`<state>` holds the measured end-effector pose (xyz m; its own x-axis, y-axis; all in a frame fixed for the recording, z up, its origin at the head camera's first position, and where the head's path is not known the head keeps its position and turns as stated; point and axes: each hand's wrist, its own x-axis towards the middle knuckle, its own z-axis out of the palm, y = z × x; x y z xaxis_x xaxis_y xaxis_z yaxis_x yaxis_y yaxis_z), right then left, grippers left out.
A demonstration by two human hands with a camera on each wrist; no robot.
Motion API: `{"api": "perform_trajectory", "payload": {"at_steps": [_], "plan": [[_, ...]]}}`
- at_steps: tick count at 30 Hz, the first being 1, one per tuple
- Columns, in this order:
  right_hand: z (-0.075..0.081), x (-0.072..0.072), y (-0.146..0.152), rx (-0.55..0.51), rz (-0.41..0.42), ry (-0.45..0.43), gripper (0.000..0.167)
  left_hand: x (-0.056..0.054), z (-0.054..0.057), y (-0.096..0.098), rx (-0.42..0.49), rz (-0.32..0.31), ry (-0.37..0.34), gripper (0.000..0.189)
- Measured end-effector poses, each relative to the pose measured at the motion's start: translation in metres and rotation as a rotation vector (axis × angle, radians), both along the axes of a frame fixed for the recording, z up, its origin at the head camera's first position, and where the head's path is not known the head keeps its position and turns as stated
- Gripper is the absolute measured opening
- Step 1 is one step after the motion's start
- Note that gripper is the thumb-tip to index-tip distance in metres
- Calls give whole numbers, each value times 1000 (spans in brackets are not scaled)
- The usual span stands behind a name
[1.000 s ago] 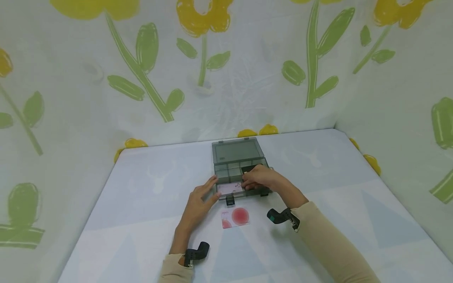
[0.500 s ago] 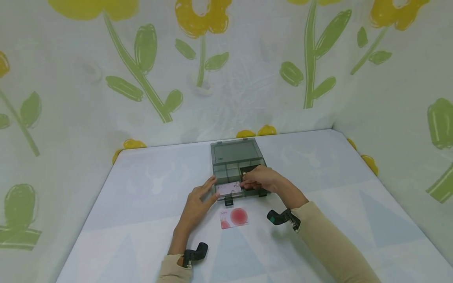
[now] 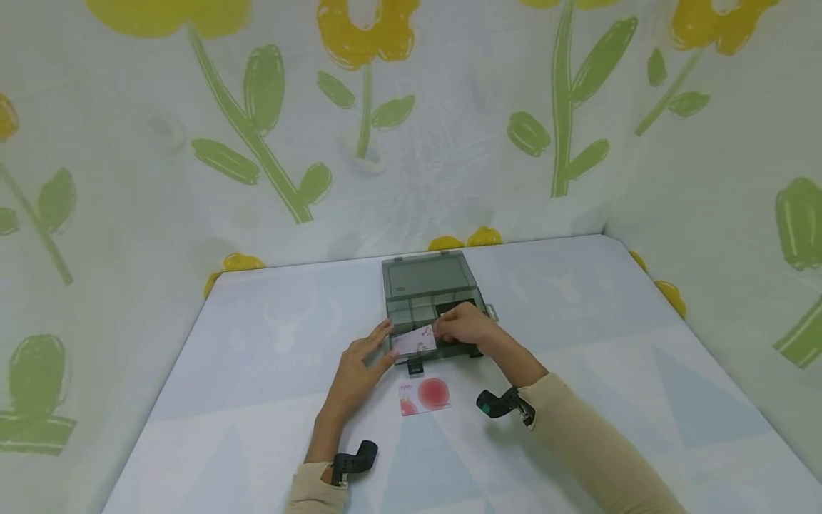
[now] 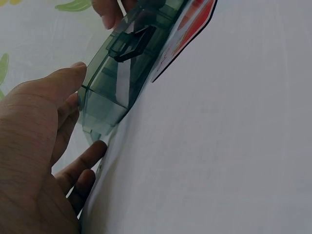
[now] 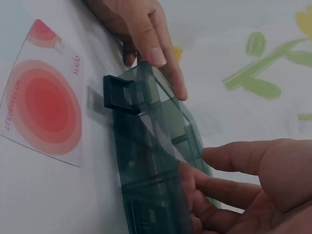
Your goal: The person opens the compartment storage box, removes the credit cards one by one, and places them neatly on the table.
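A translucent grey-green compartment box [image 3: 401, 314] lies with its lid [image 3: 430, 277] folded back. My left hand [image 3: 356, 371] holds its front left corner, thumb at the front rim and fingers along the left side. In the front left compartment a pale pink patterned card [image 3: 413, 341] sits aslant, its right end raised. My right hand [image 3: 469, 327] pinches that right end; the fingertips dip into the box in the right wrist view. Some dark contents [image 3: 446, 308] show in the back right compartment, partly behind the right hand.
A white card with red circles [image 3: 424, 396] lies flat on the table just in front of the box. Black latches [image 3: 415, 365] stick out from the box's front edge. A flower-patterned cloth [image 3: 449, 143] hangs behind the table.
The right hand has closed on the right end of the pink card and drawn slightly back; the card has tilted, its right end higher. The left hand and box stay put.
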<state>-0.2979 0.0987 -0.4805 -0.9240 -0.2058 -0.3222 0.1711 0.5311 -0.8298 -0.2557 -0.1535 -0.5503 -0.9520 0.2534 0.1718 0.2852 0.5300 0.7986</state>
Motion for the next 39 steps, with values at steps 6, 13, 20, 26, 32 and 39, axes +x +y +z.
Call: {"api": "perform_trajectory", "payload": {"at_steps": [6,13,20,26,32,39], "plan": [[-4,2,-9,49,-27,58,22,0,1,1,5,-4,6,58],[-4,1,-10,45,-79,72,19,-1,-1,4,6,-12,24,58],[4,3,4,2,-103,84,24,-1,-1,5,6,-12,39,59],[14,8,17,-16,-98,112,25,1,2,4,6,-7,40,58],[18,16,28,-27,-94,143,26,2,1,2,7,-7,31,59],[18,25,38,8,-115,141,27,1,-1,1,22,-21,80,56]]}}
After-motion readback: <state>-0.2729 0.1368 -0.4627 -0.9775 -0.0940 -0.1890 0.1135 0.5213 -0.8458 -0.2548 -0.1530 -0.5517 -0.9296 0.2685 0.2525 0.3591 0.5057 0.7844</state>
